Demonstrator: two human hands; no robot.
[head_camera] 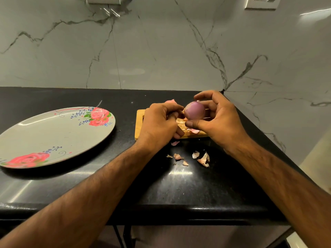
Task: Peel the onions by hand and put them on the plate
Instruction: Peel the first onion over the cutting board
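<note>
Gripping purple onion (194, 110) in right hand (220, 120) near countertop's (71, 185) far-right corner; curling left hand (159, 124) alongside, hold unclear.

Location: a home kitchen. I stand at a black polished stone countertop (89, 185) backed by a grey-veined marble-look wall (161, 51) with a wall socket (262, 2) at far right. A flowered plate (53, 136) lies left, a wooden cutting board (138, 122) at centre, and onion skins (203, 159) lie near it.
</note>
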